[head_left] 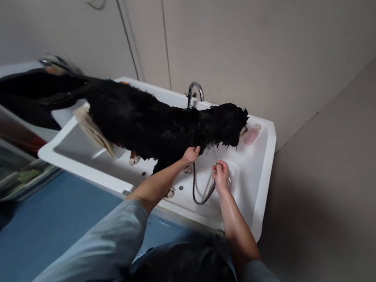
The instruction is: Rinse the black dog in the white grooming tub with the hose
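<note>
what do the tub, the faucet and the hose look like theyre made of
Tub: smooth glossy white, probably acrylic or enamel; the look leaves it open.
Faucet: curved, shiny silver, likely chromed metal.
Hose: grey, hangs in a soft loop below the right hand, so flexible; plastic or metal-sheathed cannot be told.

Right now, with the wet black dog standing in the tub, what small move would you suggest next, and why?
Probably bring the right hand, gripping the grey shower hose, up toward the wet black dog, since the left hand already rests on its chest in the white tub.
</note>
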`<control>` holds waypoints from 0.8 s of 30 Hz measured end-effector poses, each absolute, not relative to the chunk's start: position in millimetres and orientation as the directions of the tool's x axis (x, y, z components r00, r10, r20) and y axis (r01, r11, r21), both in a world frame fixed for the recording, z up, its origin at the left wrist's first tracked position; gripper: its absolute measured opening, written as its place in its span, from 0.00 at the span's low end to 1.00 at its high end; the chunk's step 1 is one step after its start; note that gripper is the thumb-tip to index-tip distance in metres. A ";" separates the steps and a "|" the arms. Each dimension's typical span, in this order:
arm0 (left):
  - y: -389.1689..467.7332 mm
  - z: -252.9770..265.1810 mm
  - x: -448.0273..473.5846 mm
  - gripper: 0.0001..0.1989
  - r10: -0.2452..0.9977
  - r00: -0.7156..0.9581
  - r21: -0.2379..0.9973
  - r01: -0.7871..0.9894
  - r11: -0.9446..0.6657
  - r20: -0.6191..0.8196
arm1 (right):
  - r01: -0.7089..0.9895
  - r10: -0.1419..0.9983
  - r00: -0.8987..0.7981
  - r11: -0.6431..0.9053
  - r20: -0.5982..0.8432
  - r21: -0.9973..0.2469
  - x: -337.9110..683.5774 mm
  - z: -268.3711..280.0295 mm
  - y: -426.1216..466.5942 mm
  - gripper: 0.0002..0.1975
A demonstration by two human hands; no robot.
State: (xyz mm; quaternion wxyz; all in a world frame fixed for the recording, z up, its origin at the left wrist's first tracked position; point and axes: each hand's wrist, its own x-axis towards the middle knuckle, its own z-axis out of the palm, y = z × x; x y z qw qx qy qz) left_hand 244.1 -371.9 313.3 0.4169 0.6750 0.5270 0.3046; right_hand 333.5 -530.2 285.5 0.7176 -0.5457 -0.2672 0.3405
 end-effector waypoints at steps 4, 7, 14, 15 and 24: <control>-386.1 320.4 238.8 0.28 0.962 0.271 0.881 0.445 -0.158 0.035 | -0.210 0.827 0.561 0.180 0.033 -0.961 367.4 291.6 -516.2 0.14; -393.7 327.5 245.2 0.27 0.971 0.235 0.872 0.466 -0.148 0.039 | -0.196 0.875 0.479 0.178 0.064 -0.964 389.6 302.3 -500.4 0.17; -389.2 338.1 274.6 0.25 0.989 0.150 0.840 0.536 -0.082 0.001 | -0.105 0.983 0.098 0.162 0.152 -0.981 440.1 331.1 -439.1 0.16; -387.4 340.7 277.1 0.25 0.990 0.143 0.830 0.552 -0.078 -0.002 | -0.050 0.986 -0.001 0.166 0.166 -0.985 448.8 331.9 -433.4 0.14; -380.1 351.9 270.0 0.24 0.958 0.276 0.659 0.706 -0.258 0.079 | 0.763 0.838 -0.386 0.525 0.385 -0.378 503.2 299.9 -385.9 0.08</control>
